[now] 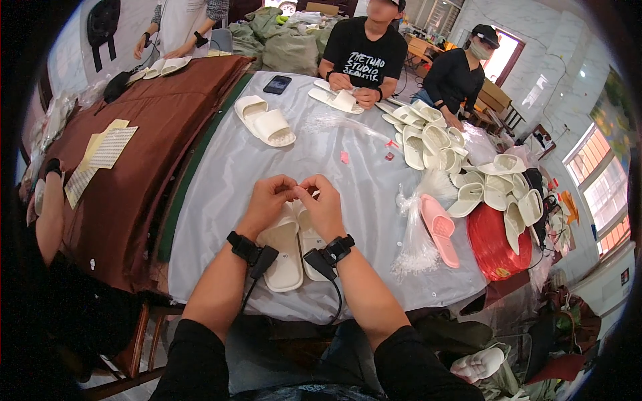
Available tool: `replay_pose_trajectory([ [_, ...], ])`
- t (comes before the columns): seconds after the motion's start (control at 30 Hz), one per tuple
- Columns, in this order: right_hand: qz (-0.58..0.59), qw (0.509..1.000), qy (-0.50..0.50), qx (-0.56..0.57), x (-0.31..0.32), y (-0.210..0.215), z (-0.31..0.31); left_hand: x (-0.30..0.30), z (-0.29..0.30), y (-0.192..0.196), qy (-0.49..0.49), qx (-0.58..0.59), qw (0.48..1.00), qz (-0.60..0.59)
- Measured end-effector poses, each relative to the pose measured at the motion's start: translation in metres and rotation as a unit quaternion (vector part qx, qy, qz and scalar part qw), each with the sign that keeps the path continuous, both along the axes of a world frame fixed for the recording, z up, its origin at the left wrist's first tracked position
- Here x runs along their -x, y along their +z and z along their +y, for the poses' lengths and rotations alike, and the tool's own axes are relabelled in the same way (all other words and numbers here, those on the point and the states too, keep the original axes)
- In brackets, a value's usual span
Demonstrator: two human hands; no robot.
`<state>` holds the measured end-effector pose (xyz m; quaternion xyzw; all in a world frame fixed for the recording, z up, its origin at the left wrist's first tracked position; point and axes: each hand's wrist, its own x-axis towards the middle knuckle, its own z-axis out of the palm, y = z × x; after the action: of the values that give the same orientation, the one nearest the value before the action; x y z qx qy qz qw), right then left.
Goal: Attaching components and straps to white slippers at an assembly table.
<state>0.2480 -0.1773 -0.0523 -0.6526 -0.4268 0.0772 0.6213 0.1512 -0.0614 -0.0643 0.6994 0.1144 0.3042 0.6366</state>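
Both hands, left [267, 200] and right [323, 204], are pinching together above cream slippers [287, 250] lying on the grey-sheeted counter [227, 174]; what they are pinching is too small to tell.

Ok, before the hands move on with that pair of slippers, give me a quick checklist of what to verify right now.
1. Pair of cream slippers side by side on the grey sheet: ok.
2. Left hand and right hand meeting above the slippers: ok.
3. What the fingers pinch: cannot tell, too small.
4. Bundle of clear plastic ties nearby on the right: ok.
5. Pink slipper apart from the pair: ok.
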Motion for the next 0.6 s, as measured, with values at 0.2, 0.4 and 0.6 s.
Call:
replay_pose_trajectory([
  [0.2,-0.002,1.0,-0.003,0.004,-0.0029,-0.004,0.0002,0.0005,-0.0003,0.0002,0.025,-0.022,0.999,0.006],
  [0.4,0.026,1.0,0.002,0.009,0.0012,0.002,-0.004,-0.0007,-0.0011,0.0001,0.01,-0.025,1.0,0.007],
  [0.6,0.003,1.0,-0.004,0.009,0.0011,-0.0025,-0.0013,0.0003,-0.0021,0.0018,0.017,-0.049,0.999,0.007],
])
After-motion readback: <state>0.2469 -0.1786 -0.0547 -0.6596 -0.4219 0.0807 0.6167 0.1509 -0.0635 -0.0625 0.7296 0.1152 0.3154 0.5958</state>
